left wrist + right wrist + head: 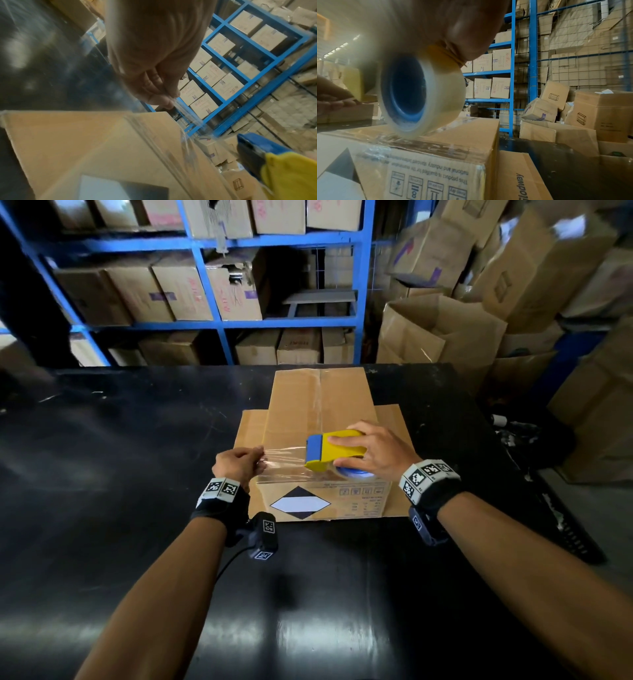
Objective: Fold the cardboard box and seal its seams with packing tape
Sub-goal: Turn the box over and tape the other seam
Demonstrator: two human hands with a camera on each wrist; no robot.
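The cardboard box (320, 419) stands on the black table (137, 457), toward the table's far edge and in front of the person, with its top flaps folded shut and 2 lower flaps spread flat on the table at its left and right sides. A glossy strip of clear tape already runs along the box's centre seam, from its far edge toward its near edge. On the box's near side face a black-and-white diamond label (300, 503) sits left of small printed handling symbols.

At the near end of the box's top, the right hand (371, 450) is clamped around the yellow-and-blue tape dispenser (334, 448), fingers over its yellow body and thumb beside the roll. In the right wrist view the clear tape roll (419, 94) with its blue core touches the box's top close to the near edge.

A stretch of clear tape (284, 458) runs from the dispenser leftward, above the box's near-left corner. The left hand (238, 463) pinches the free end of that tape between thumb and fingertips, at the box's left edge.

Beyond the box, past the table's far edge, blue shelving (205, 285) holds stacked cartons, and loose cartons (479, 302) are piled to the box's far right.
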